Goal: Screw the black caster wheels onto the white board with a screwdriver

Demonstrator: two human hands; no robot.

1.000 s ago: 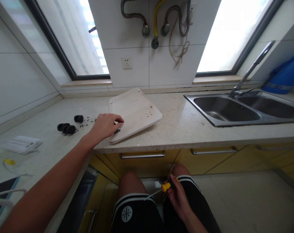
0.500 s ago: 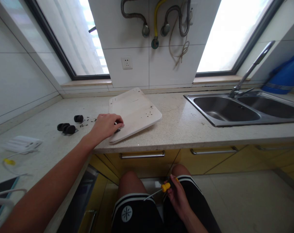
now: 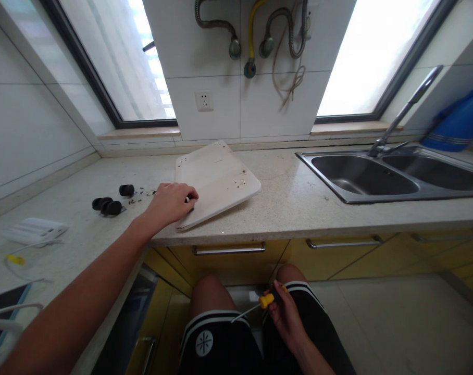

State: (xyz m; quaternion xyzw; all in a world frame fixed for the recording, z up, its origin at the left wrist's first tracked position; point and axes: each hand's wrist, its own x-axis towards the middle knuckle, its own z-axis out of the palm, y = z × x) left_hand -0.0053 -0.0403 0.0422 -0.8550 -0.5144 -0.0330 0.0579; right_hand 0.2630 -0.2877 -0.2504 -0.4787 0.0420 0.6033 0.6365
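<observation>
My left hand (image 3: 174,202) rests on the near left corner of a white board (image 3: 216,177). Its fingers are curled round a small black part, which looks like a caster wheel (image 3: 191,209) and is mostly hidden by them. Clusters of small dark holes show at the board's other corners. Low over my lap, my right hand (image 3: 286,315) is closed round the yellow and black handle of a screwdriver (image 3: 266,301). The screwdriver's thin shaft points left, above my thigh. Left of the board lie several black caster wheels (image 3: 111,207) and scattered small dark screws (image 3: 132,201).
A double steel sink (image 3: 361,174) with a tall tap (image 3: 406,109) is set into the counter (image 3: 283,208) on the right. At far left are a white device (image 3: 35,230) and cables. Drawer handles (image 3: 228,250) stick out below the counter's front edge.
The fingers of my left hand have shifted and curled slightly round the black part, which has turned a little. My right hand and the screwdriver have stayed put.
</observation>
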